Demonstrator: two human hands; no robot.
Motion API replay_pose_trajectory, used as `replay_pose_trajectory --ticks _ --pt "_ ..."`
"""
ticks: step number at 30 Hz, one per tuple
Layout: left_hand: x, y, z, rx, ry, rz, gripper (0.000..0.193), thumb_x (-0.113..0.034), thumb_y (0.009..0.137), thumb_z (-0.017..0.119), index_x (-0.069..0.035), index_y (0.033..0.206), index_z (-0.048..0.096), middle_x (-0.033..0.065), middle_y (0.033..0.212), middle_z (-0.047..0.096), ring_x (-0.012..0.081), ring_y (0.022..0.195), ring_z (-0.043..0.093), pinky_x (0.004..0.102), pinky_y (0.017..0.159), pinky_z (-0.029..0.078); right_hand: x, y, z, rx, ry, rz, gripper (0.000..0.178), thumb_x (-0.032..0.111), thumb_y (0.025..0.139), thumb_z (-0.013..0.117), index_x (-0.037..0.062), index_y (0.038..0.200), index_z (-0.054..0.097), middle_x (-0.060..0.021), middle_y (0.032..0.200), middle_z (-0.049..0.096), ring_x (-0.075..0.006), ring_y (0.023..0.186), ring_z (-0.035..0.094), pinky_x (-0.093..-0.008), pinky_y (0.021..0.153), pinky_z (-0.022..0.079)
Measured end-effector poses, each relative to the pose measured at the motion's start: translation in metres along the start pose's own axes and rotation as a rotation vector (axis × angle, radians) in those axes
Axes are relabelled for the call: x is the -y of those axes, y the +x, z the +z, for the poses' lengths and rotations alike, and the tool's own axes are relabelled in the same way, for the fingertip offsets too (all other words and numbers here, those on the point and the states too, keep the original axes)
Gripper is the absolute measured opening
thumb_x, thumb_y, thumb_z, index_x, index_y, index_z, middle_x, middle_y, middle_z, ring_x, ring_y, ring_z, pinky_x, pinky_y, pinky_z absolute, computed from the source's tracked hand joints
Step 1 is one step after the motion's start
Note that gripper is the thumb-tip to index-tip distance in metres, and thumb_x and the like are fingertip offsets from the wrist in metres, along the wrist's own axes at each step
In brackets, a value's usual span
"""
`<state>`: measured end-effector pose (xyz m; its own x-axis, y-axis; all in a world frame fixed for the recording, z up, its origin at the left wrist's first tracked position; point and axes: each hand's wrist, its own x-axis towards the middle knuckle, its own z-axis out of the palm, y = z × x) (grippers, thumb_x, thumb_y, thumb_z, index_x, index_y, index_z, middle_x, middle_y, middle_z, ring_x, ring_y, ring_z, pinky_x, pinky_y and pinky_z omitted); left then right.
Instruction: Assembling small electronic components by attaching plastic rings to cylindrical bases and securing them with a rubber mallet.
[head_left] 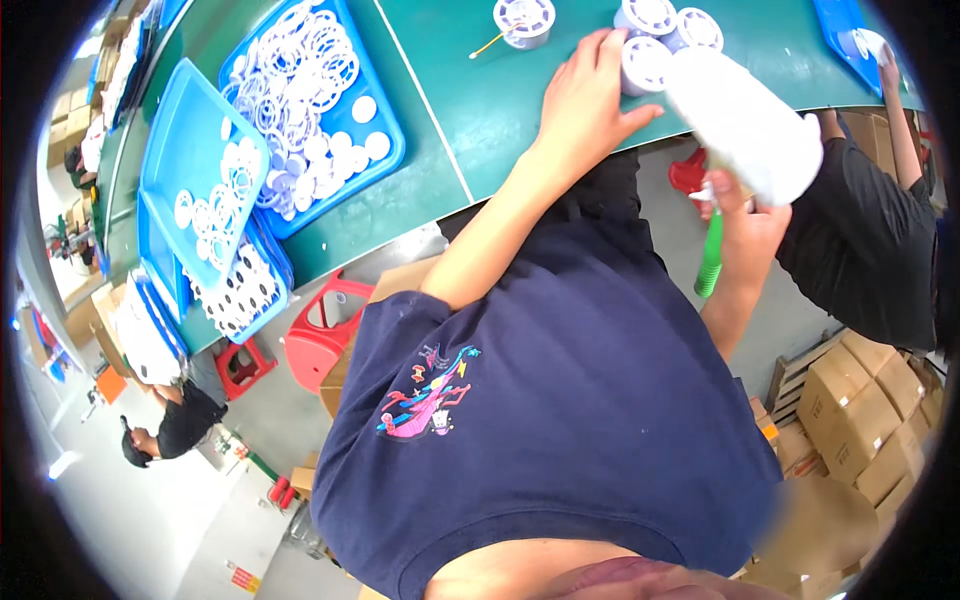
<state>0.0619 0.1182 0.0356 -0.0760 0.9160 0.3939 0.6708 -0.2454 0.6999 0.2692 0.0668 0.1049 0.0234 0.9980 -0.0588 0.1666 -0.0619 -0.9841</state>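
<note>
My left hand rests at the green table's near edge, its thumb and fingers around a round grey-and-white cup-shaped part. Similar parts stand touching just behind it. My right hand is closed below a large white bottle-like object, which slants over the table edge and partly covers the parts. From the same hand hangs a green ribbed handle; I cannot tell whether it joins the white object. Another cup-shaped part stands apart to the left, a thin yellow stick beside it.
On the left, a blue tray holds many white rings and discs. Another blue tray overlaps it, tilted, above stacked trays. Red stools stand below the table. A co-worker in black is at the right, near stacked cartons.
</note>
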Motion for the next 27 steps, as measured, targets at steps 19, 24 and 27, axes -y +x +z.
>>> replay_pose_trajectory --ticks 19,24,27 --pt "0.022 0.001 -0.038 -0.286 0.022 -0.217 0.073 -0.012 0.090 0.080 -0.005 0.153 0.044 0.0231 0.135 0.058 0.0394 0.121 0.058 0.0465 0.107 0.045 -0.027 0.054 0.062 0.171 -0.500 -0.459 0.042 0.013 0.086 0.083 -0.0010 0.123 0.069 -0.0186 0.112 0.070 -0.0356 0.103 0.069 -0.0429 0.091 0.052" --pt "0.049 0.022 -0.041 -0.210 0.117 -0.079 0.067 -0.022 0.088 0.082 -0.007 0.146 0.052 0.0254 0.128 0.063 0.0458 0.119 0.059 0.0499 0.107 0.045 -0.031 0.053 0.081 0.017 -0.454 -0.402 0.041 0.015 0.087 0.083 -0.0006 0.122 0.070 -0.0159 0.112 0.069 -0.0342 0.106 0.066 -0.0422 0.093 0.051" --pt "0.055 0.007 -0.065 -0.163 0.114 -0.033 0.060 -0.020 0.089 0.079 -0.006 0.142 0.056 0.0236 0.127 0.065 0.0435 0.116 0.063 0.0475 0.104 0.049 -0.033 0.049 0.092 -0.080 -0.527 -0.466 0.036 0.015 0.087 0.082 0.0008 0.118 0.071 -0.0144 0.110 0.068 -0.0334 0.106 0.066 -0.0424 0.094 0.051"
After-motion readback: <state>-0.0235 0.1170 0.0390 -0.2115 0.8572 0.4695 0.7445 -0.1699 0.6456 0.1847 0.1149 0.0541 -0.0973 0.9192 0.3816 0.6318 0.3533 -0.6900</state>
